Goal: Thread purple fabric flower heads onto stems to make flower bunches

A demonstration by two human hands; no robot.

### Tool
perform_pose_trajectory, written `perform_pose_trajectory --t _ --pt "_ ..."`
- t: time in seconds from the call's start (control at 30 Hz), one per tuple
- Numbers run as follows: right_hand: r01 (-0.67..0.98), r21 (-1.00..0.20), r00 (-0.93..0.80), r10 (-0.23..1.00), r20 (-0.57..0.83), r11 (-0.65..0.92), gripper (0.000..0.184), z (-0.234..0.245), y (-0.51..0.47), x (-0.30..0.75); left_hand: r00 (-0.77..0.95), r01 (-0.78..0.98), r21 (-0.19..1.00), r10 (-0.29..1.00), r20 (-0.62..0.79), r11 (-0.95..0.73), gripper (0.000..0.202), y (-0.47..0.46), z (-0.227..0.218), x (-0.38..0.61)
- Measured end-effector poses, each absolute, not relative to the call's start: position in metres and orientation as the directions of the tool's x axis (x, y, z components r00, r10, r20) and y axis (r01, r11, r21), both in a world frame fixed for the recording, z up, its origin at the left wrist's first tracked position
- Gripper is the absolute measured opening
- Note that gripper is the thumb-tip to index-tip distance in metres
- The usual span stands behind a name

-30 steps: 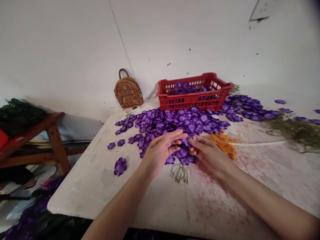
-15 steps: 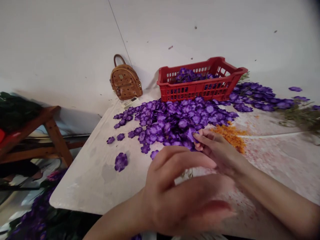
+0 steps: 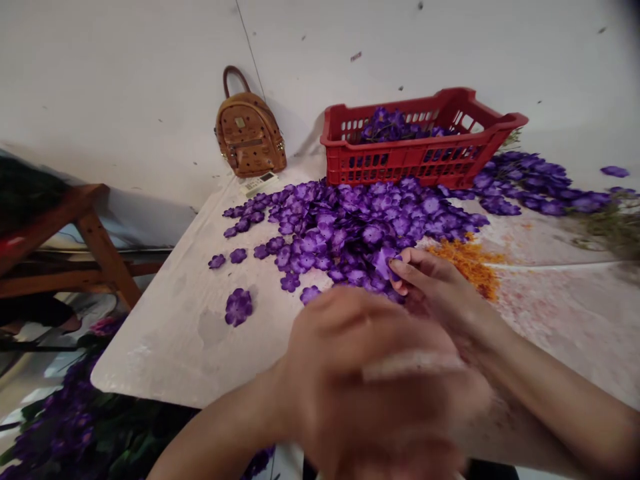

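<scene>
My right hand [image 3: 440,287] pinches a purple fabric flower [image 3: 384,263] between thumb and fingertips, at the near edge of a heap of similar purple flower pieces [image 3: 345,227]. Closer to the camera, my left hand [image 3: 360,373] is raised over the table's near side. Motion smears its fingers, so whether they hold anything cannot be made out. A single larger purple flower [image 3: 239,307] lies flat on the table to the left. Orange thread-like bits [image 3: 470,263] are piled just beyond my right hand.
A red plastic crate [image 3: 410,157] with purple flowers inside stands behind the heap. Left of it are a brown backpack [image 3: 250,137] and a small white remote [image 3: 259,183]. More purple flowers [image 3: 530,177] and green stems lie at right. A wooden stand [image 3: 103,253] is beside the table.
My left hand's fingers have come closer together and blurred. My right hand still pinches the flower in nearly the same place. The whole view has shifted slightly.
</scene>
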State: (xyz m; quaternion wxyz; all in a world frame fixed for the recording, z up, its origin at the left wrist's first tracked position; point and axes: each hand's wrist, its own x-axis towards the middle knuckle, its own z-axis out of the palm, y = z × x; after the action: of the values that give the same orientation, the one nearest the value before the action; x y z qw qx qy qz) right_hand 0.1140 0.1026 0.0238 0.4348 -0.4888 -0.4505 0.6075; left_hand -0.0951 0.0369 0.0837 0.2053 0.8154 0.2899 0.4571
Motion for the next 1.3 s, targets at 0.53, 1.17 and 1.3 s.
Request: perform_pose_trajectory --t 0.53,1.17,1.3 --pt "-0.052 -0.997 -0.188 0.981 -0.04 -0.051 0.041 0.014 0.102 0.118 0.393 0.523 0.442 0.666 0.633 -0.729 0.037 0.109 0.025 -0.07" --pt "0.012 -1.0 -0.245 0.97 0.012 0.015 0.033 0.023 0.102 0.118 0.251 0.261 0.935 0.952 0.174 -0.239 0.039 0.108 0.021 -0.058" --pt "0.022 -1.0 -0.265 0.964 -0.015 -0.009 0.032 0.018 0.102 0.118 0.257 0.236 0.951 0.957 0.138 -0.2 0.046 0.109 0.02 -0.058"
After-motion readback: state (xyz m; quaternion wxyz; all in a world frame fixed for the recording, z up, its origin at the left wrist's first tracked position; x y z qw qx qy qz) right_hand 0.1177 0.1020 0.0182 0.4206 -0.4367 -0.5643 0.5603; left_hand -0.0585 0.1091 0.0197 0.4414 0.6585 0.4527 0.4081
